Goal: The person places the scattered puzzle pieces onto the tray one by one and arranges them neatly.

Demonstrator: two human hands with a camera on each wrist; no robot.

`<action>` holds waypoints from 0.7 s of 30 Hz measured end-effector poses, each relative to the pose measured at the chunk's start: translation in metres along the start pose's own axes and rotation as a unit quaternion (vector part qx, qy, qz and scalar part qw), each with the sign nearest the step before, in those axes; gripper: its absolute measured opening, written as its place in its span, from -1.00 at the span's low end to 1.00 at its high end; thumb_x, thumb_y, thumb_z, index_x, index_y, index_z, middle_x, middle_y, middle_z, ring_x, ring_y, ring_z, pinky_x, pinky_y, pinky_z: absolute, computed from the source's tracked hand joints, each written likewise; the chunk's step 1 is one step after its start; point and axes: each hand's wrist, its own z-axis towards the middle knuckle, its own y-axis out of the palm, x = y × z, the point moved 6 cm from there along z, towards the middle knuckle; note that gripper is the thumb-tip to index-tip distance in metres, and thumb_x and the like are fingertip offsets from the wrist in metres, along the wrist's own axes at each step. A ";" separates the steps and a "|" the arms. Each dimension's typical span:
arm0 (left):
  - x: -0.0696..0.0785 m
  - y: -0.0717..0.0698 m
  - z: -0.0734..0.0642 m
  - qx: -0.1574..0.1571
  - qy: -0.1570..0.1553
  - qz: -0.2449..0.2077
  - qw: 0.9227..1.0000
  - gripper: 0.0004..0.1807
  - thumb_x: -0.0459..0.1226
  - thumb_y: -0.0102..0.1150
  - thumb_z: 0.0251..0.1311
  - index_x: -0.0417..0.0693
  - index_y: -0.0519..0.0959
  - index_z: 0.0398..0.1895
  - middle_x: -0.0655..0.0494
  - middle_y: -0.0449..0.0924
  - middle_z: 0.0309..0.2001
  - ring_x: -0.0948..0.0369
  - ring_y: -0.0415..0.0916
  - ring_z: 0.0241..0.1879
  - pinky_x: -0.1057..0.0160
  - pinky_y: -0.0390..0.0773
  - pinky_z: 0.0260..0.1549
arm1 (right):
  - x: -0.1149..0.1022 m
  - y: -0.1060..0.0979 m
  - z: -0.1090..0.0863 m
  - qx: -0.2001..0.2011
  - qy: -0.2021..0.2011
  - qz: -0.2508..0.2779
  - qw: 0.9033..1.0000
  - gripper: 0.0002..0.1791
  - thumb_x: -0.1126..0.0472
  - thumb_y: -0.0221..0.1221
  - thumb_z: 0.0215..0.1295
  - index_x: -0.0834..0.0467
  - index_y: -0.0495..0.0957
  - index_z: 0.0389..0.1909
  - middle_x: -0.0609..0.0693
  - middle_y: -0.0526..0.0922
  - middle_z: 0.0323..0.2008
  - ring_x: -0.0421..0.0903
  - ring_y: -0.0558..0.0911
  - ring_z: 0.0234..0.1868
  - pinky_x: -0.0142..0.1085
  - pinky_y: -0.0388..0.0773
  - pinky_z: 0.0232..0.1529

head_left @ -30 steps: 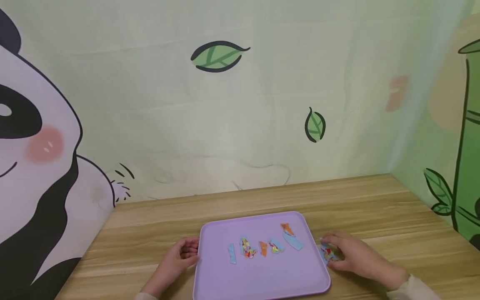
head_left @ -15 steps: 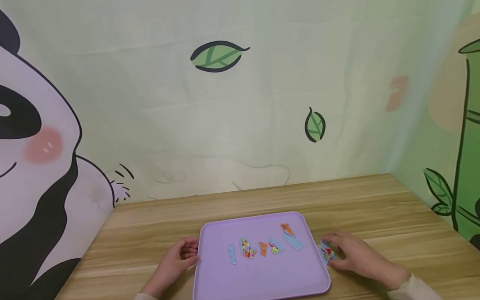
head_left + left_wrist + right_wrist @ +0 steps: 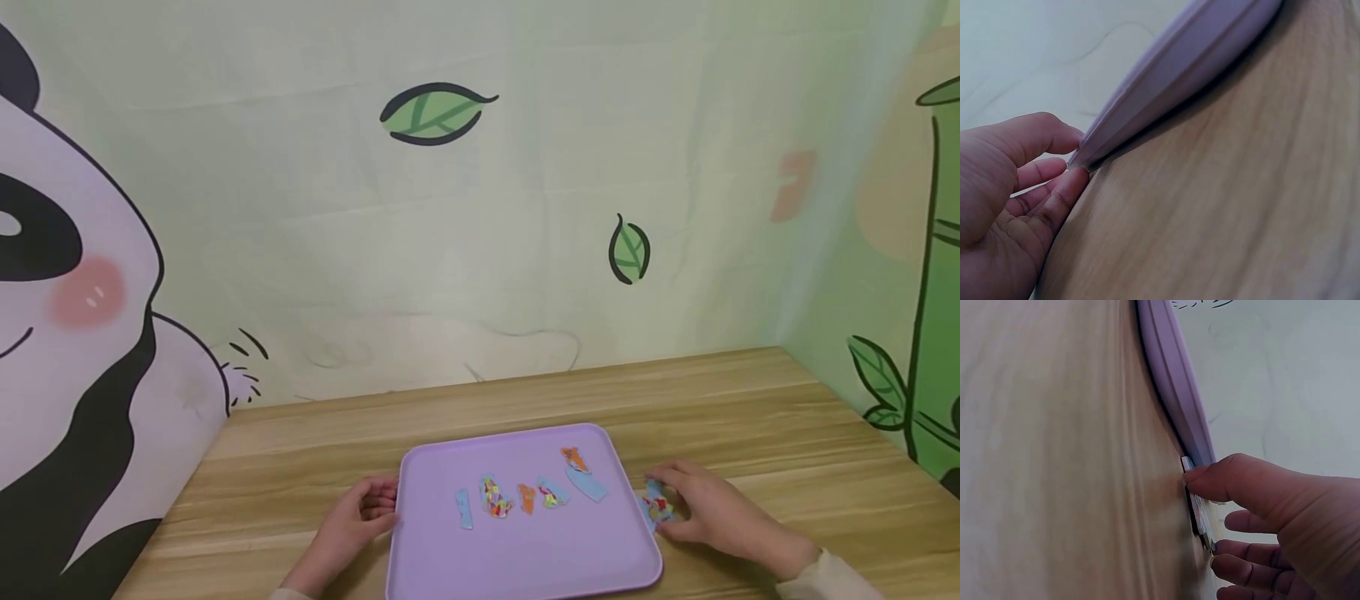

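Observation:
A lilac tray (image 3: 517,554) lies on the wooden table. On it are several flat, irregular puzzle pieces: a narrow light-blue one (image 3: 464,508), a multicoloured one (image 3: 494,496), a small orange one (image 3: 527,498), a blue-and-yellow one (image 3: 552,492) and a joined orange-and-blue pair (image 3: 585,482). My left hand (image 3: 348,525) rests against the tray's left edge, thumb and fingertips touching its side. Beyond the right edge, my right hand (image 3: 712,508) pinches a colourful puzzle piece (image 3: 657,505) close to the tray. Whether other pieces lie under it, I cannot tell.
The wooden table (image 3: 315,442) extends around the tray to a pale wall hanging (image 3: 337,208) with printed leaves. A printed panda (image 3: 67,317) is at the left, and green bamboo (image 3: 937,317) is printed at the right.
The colourful piece between my right thumb and fingers has shifted slightly, and more of it shows than half a second ago. The left hand, tray and its pieces stay in place.

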 end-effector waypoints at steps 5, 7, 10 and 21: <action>0.000 0.000 -0.001 0.003 -0.004 0.000 1.000 -0.51 -0.51 0.27 0.05 -0.48 0.41 0.09 -0.24 0.56 -0.07 0.28 0.51 -0.15 0.48 0.59 -0.13 | -0.002 -0.003 0.000 0.000 0.008 -0.006 1.000 -0.37 0.03 0.44 -0.16 0.26 0.58 -0.02 -0.01 0.60 -0.12 -0.23 0.51 -0.25 -0.22 0.61 -0.16; 0.000 -0.001 -0.001 0.004 -0.007 0.000 1.000 -0.51 -0.51 0.27 0.05 -0.47 0.41 0.09 -0.24 0.56 -0.07 0.26 0.52 -0.14 0.48 0.59 -0.13 | -0.003 -0.004 0.000 -0.002 0.009 -0.006 1.000 -0.37 0.04 0.44 -0.16 0.26 0.58 -0.02 -0.02 0.60 -0.13 -0.26 0.49 -0.27 -0.25 0.60 -0.20; 0.000 -0.001 -0.001 0.002 -0.007 -0.001 1.000 -0.50 -0.50 0.27 0.06 -0.47 0.40 0.10 -0.23 0.55 -0.06 0.23 0.52 -0.12 0.48 0.59 -0.13 | -0.005 -0.008 0.000 0.004 0.002 0.001 1.000 -0.37 0.05 0.44 -0.17 0.27 0.57 -0.03 -0.06 0.58 -0.18 -0.30 0.46 -0.31 -0.32 0.58 -0.27; -0.002 -0.001 0.001 0.002 0.007 0.013 1.000 -0.53 -0.50 0.29 0.04 -0.46 0.43 0.06 -0.23 0.57 -0.09 0.25 0.53 -0.15 0.49 0.60 -0.15 | -0.018 -0.023 0.003 0.049 -0.052 0.015 0.997 -0.40 0.16 0.41 -0.14 0.23 0.55 0.02 -0.17 0.51 -0.23 -0.20 0.59 -0.26 -0.38 0.58 -0.32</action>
